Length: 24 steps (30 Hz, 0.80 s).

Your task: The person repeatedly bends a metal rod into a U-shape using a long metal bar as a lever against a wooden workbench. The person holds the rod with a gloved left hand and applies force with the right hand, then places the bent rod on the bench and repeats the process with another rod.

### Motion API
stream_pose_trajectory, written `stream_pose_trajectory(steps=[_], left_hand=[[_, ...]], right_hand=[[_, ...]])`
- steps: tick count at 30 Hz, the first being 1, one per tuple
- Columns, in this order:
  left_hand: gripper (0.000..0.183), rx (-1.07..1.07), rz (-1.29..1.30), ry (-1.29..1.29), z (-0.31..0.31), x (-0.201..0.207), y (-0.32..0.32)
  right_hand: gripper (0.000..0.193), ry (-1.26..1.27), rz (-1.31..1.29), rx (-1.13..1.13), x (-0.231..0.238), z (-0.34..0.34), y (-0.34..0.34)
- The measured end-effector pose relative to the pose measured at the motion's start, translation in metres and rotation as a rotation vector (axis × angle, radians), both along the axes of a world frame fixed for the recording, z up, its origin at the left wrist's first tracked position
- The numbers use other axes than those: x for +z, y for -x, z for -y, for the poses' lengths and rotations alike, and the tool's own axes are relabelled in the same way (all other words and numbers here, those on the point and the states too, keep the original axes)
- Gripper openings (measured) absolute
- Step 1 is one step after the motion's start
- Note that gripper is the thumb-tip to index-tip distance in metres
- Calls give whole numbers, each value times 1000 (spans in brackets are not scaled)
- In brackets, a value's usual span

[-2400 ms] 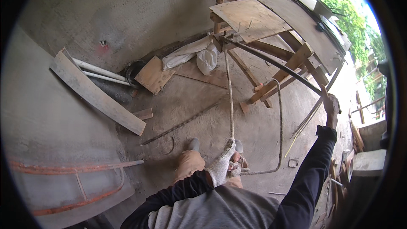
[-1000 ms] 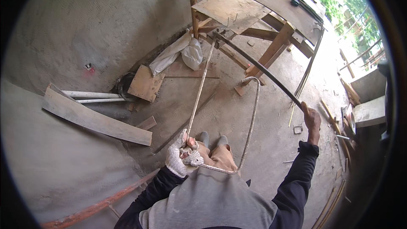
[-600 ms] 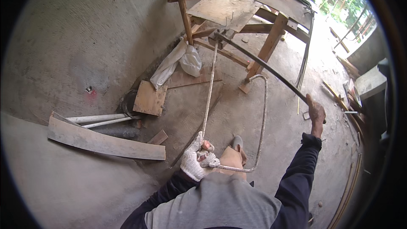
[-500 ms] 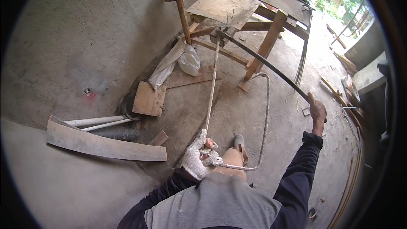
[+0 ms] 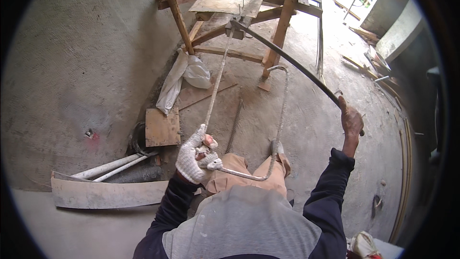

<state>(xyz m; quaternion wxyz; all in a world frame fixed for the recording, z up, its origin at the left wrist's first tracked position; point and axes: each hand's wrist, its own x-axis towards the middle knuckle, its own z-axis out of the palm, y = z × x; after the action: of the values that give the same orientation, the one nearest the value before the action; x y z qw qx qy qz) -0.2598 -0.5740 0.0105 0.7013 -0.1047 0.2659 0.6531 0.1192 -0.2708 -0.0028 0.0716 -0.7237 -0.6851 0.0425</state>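
My left hand, in a white knit glove, is closed around a bent steel rod. From the hand one leg of the rod runs forward to a small bending block at the bench front. The rod also turns across in front of my legs, then rises on the right to a hooked end near a bench leg. My bare right hand is wrapped round the near end of a long dark lever bar. The bar's far end meets the rod at the block.
A wooden bench with upright pins stands ahead. White sacks, a square board, pale pipes and a curved plank lie along the left wall. Timber pieces lie at right; a rod lies on the floor.
The view has shifted, so the bench appears farther left. My left hand and the held rod have swung left and slightly forward. My right hand keeps its grip on the lever bar.
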Motion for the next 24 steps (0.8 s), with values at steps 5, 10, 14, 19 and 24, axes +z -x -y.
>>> stream_pose_trajectory(steps=[5,10,14,19,24], left_hand=[[48,-89,-91,2,17,-9,90],[56,-70,8,-152,20,-17,94],[60,236,8,-83,25,-8,39],[50,398,56,71,23,-3,6],[43,520,0,235,17,-18,3]], right_hand=[[92,-27,43,-98,0,101,38],[89,-59,5,-67,16,106,44],[90,18,15,-45,25,79,33],[76,72,39,62,23,60,18],[66,-69,16,147,22,13,-3]])
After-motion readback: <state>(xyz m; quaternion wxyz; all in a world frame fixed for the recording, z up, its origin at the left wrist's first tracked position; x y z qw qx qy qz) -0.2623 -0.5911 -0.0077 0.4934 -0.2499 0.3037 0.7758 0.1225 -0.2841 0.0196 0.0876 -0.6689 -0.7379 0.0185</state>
